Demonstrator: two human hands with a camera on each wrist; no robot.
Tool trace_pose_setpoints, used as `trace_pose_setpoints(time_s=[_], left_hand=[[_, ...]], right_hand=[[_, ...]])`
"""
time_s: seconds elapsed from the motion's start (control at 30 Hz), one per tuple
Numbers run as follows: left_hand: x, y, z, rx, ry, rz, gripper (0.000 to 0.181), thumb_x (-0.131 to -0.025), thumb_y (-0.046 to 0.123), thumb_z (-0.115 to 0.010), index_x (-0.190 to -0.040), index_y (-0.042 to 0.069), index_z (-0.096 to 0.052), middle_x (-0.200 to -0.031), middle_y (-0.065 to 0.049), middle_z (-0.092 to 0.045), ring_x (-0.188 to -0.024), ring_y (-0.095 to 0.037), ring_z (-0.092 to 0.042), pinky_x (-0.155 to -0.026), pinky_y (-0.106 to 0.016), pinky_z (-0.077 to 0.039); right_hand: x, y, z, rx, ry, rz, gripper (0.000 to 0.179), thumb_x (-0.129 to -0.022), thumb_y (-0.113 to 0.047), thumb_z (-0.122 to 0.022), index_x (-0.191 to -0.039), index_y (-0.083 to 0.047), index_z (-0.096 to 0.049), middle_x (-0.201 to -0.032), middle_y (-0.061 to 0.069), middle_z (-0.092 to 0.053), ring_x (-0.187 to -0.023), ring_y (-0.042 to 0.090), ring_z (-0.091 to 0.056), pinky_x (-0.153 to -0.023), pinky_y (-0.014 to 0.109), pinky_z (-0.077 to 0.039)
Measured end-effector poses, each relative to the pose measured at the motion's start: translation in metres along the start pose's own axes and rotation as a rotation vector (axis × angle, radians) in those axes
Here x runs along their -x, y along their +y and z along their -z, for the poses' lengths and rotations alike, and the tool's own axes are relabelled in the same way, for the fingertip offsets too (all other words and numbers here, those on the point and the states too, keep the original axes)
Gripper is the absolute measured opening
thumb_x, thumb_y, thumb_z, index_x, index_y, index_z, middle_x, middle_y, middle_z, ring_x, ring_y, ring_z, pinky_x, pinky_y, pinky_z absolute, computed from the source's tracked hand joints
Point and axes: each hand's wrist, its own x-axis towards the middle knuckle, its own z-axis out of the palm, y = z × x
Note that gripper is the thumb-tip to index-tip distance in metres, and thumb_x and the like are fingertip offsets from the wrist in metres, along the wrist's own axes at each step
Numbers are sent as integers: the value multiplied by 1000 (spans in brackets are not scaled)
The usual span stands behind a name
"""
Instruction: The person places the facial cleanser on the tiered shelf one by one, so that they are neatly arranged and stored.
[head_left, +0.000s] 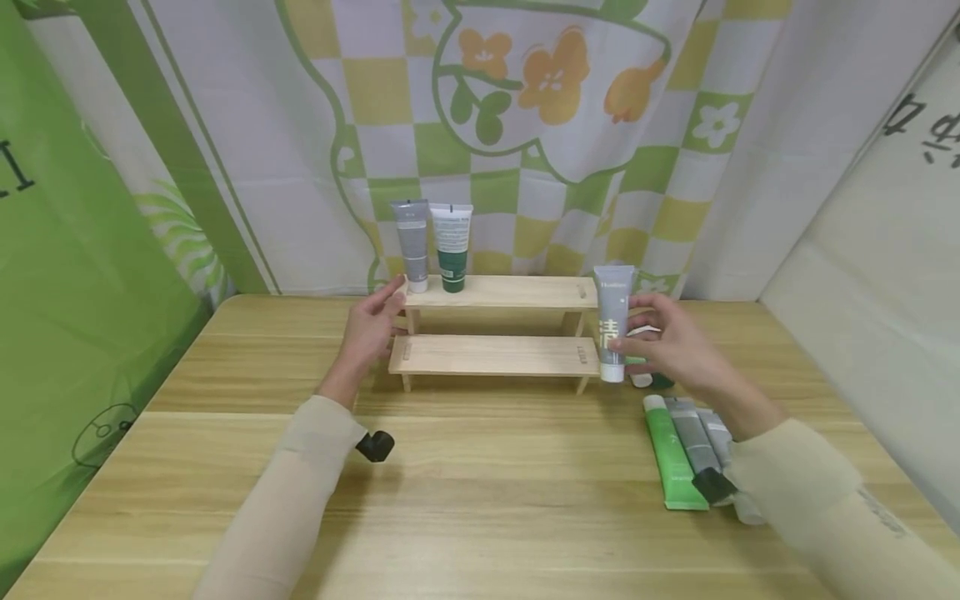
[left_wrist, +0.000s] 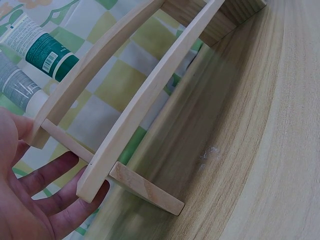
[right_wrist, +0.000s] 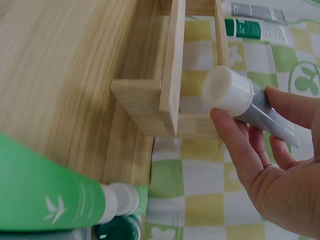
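While the left hand [head_left: 367,332] touches the rack's [head_left: 495,356] nine o'clock end, fingers apart, the right hand [head_left: 675,343] pinches a gray tube [head_left: 614,302], cap down, near the three o'clock end.

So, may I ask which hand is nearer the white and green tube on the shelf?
Left: the left hand holds the shelf, left of the white and green tube; the right hand is far to its right, holding a grey tube.

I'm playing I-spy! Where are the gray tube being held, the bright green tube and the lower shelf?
Held gray tube [head_left: 613,307], head view: its printed front.
Bright green tube [head_left: 672,455], head view: middle of its body.
Lower shelf [head_left: 491,356], head view: its bare top.
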Motion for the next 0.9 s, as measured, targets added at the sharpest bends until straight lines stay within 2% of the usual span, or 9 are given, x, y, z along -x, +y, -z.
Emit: trace_pose_setpoints(time_s=[0.4, 0.53, 0.63, 0.73, 0.9], left_hand=[[-3, -1, 1, -11, 3, -5, 45, -105, 40, -52, -149, 33, -50, -141, -15, -56, -91, -33, -66, -71, -43, -57], [-2, -2, 2, -14, -2, 9, 46, -105, 42, -52, -150, 34, -48, -142, -14, -55, -95, -35, -66, -72, -46, -58], [-2, -2, 2, -14, -5, 21, 46, -105, 42, -52, -150, 34, -48, -144, -14, -54, -99, -37, -66, -76, -49, -58], [-2, -3, 2, -12, -6, 25, 46, -105, 42, -52, -150, 36, -48, -145, -14, -54, -101, -39, -66, -76, -50, -58], [-1, -1, 2, -25, -6, 18, 46, -105, 43, -52, -149, 36, -48, -144, -14, -54, -101, -38, -66, -70, -45, -58]], right_hand=[[-20, -25, -27, -8, 22, 35, 65, -92, 4, -69, -144, 4, -29, -122, 25, -49, -96, 25, -62, -81, 45, -60], [-29, -32, -37, -16, 13, 56, 63, -92, 4, -68, -142, 4, -29, -123, 25, -49, -100, 28, -61, -81, 43, -60], [-37, -35, -43, 3, 19, 75, 61, -92, 3, -69, -140, 4, -32, -122, 25, -51, -102, 31, -60, -82, 46, -59], [-46, -38, -48, 26, 29, 85, 61, -92, 1, -70, -140, 3, -33, -122, 25, -52, -103, 33, -60, -79, 44, -60], [-62, -44, -55, 21, 39, 93, 63, -91, 3, -70, -141, 2, -32, -124, 25, -52, -107, 34, -60, -84, 46, -59]])
